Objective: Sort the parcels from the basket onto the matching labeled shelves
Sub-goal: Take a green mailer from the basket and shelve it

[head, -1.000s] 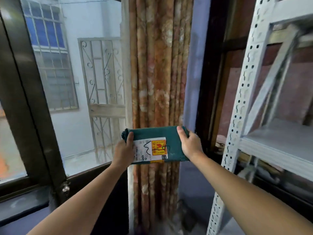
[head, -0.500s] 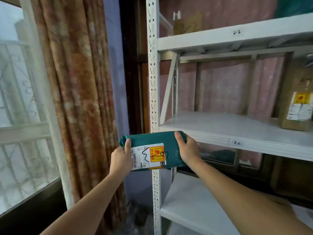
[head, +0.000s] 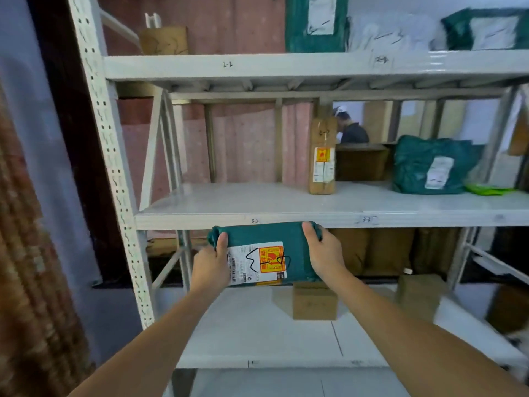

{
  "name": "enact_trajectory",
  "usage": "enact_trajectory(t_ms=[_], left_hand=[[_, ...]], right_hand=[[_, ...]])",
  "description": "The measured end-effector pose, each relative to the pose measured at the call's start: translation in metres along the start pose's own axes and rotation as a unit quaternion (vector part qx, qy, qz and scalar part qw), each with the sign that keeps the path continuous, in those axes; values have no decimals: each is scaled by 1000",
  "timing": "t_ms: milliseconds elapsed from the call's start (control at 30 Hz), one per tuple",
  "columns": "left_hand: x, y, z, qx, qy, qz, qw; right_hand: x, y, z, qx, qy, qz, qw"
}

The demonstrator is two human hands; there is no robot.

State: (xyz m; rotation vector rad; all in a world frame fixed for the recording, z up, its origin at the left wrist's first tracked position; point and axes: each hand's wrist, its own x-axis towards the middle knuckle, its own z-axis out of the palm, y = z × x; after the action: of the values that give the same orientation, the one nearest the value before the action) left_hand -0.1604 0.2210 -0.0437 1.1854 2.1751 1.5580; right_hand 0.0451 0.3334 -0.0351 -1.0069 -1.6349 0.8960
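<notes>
Parcel [head: 266, 253] is up in front of you, long axis running left to right, your left hand [head: 211, 260] gripping one end and your right hand [head: 323, 253] the other. It's level just under the shelf [head: 200, 202] edge marked 3-2, so lift and push forward.

Middle shelf [head: 257, 202]: left stretch bare from the white upright [head: 114, 167] to an upright cardboard box [head: 322, 164]. Right of that: brown carton [head: 361, 163], then green bag [head: 429, 166]. Lower shelf [head: 243, 325]: small cardboard box [head: 314, 302] mid-span, open board to its left.
</notes>
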Motion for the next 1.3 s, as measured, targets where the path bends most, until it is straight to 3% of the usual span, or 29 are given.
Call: enact_trajectory(t_ms=[233, 433, 600, 733, 833, 967, 1067, 1200, 1300], left_hand=[[2, 43, 64, -9, -74, 58, 996], [11, 55, 78, -69, -128, 65, 987], [13, 51, 89, -113, -171, 72, 976], [17, 43, 99, -160, -200, 37, 966], [19, 35, 107, -224, -181, -3, 958], [10, 38, 109, -376, -171, -96, 906], [8, 33, 119, -398, -224, -146, 877], [-18, 42, 122, -327, -336, -44, 882], [-27, 48, 129, -378, -333, -2, 864]], right_hand=[[-4, 3, -79, -27, 80, 38, 996], [-2, 4, -113, 39, 23, 85, 995], [-9, 8, -127, 21, 17, 93, 995], [-18, 13, -128, 59, 40, 100, 992], [-25, 21, -125, 91, 62, 101, 989], [-25, 31, -116, 139, 116, 117, 977], [-22, 30, -104, 232, 145, 131, 953], [-22, 27, -68, 335, 109, 149, 924], [-25, 29, -39, 380, 74, 160, 908]])
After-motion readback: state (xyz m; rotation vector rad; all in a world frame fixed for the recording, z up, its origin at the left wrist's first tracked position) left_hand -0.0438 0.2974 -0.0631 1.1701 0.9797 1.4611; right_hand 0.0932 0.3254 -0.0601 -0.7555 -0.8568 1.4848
